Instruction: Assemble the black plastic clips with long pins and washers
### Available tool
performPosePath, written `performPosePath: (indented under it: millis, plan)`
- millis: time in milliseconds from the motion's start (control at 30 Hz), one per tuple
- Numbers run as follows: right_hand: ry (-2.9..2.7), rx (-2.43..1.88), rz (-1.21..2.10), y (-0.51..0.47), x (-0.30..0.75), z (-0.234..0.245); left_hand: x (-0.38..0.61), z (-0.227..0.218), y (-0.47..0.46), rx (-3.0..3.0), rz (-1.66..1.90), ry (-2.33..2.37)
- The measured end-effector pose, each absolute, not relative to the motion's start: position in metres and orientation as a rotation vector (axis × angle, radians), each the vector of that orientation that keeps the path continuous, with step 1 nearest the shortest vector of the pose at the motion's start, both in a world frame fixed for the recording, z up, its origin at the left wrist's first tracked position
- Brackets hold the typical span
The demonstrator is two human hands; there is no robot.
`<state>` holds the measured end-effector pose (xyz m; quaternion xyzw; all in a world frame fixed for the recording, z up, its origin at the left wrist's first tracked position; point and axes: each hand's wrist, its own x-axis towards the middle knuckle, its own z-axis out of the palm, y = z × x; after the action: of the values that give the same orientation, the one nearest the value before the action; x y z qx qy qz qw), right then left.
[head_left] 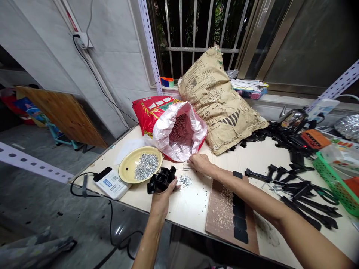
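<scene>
My left hand [162, 195] is closed around a black plastic part [160, 179], held just above the table's near edge. My right hand [199, 163] reaches forward and rests palm down on the table, its fingertips pinching at thin metal pins [183, 169] in front of a red bag [171, 125] with a white liner full of long pins. A small heap of silver bits [185, 181] lies between my hands. To the left stands a yellow bowl [126, 168] holding more silver bits.
A large brown paper sack [218, 97] leans against the window ledge. Black plastic parts [297, 186] spread across the right side beside a green basket [331, 179]. A brown board [227, 209] with black pads lies under my right forearm. A white device [110, 182] with a cable sits at the left corner.
</scene>
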<state>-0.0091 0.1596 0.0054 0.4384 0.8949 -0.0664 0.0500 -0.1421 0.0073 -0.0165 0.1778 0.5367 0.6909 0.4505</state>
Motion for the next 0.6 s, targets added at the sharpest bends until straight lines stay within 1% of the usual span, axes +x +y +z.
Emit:
performPosePath:
  millis: [267, 433, 600]
  plan:
    - [2.802, 1.142, -0.130, 0.142, -0.004, -0.001, -0.144, -0.020, 0.005, 0.436, 1.702, 1.313]
    - [2.834, 1.100, -0.150, 0.131, 0.009, -0.005, -0.142, -0.020, 0.005, 0.415, 1.689, 1.306]
    - [2.895, 1.199, -0.192, 0.124, 0.012, -0.002, -0.137, -0.016, 0.005, 0.435, 1.695, 1.309]
